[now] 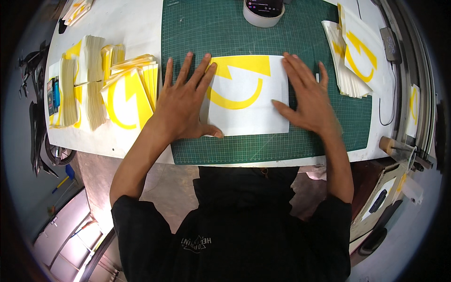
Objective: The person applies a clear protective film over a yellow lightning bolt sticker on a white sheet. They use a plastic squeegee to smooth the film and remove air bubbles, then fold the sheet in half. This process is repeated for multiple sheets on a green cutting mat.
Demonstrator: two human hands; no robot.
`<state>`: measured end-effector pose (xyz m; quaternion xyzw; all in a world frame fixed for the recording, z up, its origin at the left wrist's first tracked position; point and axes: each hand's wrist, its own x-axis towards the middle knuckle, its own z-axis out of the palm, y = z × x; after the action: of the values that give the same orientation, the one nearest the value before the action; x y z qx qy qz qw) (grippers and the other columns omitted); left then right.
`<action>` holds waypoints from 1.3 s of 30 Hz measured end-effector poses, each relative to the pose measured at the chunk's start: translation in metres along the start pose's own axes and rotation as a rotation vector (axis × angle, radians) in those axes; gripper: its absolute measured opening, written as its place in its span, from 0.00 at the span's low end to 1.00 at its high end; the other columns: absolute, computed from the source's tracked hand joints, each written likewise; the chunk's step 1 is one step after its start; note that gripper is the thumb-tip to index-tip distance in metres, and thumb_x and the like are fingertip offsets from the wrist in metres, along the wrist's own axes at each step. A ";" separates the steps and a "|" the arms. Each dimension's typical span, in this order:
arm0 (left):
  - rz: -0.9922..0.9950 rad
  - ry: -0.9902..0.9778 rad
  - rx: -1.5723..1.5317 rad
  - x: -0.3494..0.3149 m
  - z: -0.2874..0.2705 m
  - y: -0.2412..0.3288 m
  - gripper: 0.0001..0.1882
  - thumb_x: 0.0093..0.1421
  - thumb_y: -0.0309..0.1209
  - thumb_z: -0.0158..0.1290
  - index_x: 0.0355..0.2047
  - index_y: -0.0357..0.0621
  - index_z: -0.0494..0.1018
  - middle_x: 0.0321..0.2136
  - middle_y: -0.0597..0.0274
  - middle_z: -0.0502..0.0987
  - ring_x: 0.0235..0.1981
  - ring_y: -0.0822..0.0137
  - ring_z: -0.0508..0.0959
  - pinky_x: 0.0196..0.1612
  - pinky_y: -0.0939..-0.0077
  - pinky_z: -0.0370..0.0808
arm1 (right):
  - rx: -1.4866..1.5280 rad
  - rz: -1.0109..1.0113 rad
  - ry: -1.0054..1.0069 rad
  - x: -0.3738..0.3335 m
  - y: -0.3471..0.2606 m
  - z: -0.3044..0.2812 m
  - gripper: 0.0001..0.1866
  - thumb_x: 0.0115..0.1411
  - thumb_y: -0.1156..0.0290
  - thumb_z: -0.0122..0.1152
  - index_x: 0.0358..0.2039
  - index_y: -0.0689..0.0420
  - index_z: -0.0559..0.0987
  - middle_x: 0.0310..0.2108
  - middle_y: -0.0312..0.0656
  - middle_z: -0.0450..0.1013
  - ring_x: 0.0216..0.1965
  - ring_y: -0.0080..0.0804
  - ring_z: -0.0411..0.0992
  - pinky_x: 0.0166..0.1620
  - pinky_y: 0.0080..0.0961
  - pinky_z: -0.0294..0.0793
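A white paper sheet with a yellow printed shape [244, 120] lies flat on a green cutting mat [225, 150]; whether it is folded or a bag I cannot tell. My left hand [181, 105] rests along its left edge, fingers spread, with the thumb at the lower left corner. At the right edge, my right hand [307, 98] lies with its fingertips at the upper corner and its thumb stretched over the paper. Neither hand grips anything. Part of the left edge is hidden under my left hand.
Several bundles of yellow-and-white folded paper [89, 94] stand on the white table [141, 19] at the left. Another stack [345, 70] lies at the right of the mat. A roll of tape [263, 19] with a phone [265, 7] sits at the far edge, and a cable [392, 98] runs along the right.
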<state>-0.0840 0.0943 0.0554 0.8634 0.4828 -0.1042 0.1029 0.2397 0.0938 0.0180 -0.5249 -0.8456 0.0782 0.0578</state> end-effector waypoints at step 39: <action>0.133 0.522 -0.308 -0.065 0.082 0.097 0.23 0.62 0.29 0.67 0.56 0.33 0.80 0.60 0.44 0.79 0.64 0.48 0.78 0.66 0.53 0.76 | 0.376 -0.245 0.223 -0.090 -0.061 0.025 0.14 0.57 0.81 0.73 0.45 0.69 0.86 0.55 0.53 0.80 0.64 0.52 0.76 0.66 0.53 0.77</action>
<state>-0.0405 -0.0313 0.0027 0.8650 0.4453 0.2026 0.1117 0.2210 -0.0155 0.0036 -0.4037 -0.8620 0.1679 0.2566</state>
